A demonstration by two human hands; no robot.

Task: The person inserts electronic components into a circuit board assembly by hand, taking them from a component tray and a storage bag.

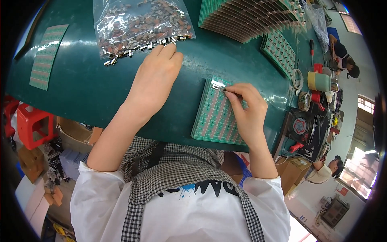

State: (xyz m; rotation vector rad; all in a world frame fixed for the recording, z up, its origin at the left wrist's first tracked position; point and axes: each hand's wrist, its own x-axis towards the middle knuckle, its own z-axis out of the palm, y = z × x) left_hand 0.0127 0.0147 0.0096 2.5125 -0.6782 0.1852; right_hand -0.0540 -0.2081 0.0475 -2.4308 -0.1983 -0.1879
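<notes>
My right hand (248,109) pinches a small dark electronic component between thumb and forefinger, over the upper edge of a stack of green circuit boards (211,115). Beside those fingertips, one white-and-metal component (215,86) sits on the top board, in the corner of its grid. My left hand (158,78) reaches to the row of loose small components (131,53) at the mouth of a clear plastic bag (143,26). Its fingers are curled together, and the fingertips are hidden behind the hand, so what they hold cannot be seen. More such components fill the bag.
A single board panel (48,56) lies at the left of the green table (80,88). Fanned boards (246,20) and a populated board stack (279,53) stand at the back right. Tape rolls (304,101), a red-handled screwdriver (311,48) and a fan (301,126) line the right side.
</notes>
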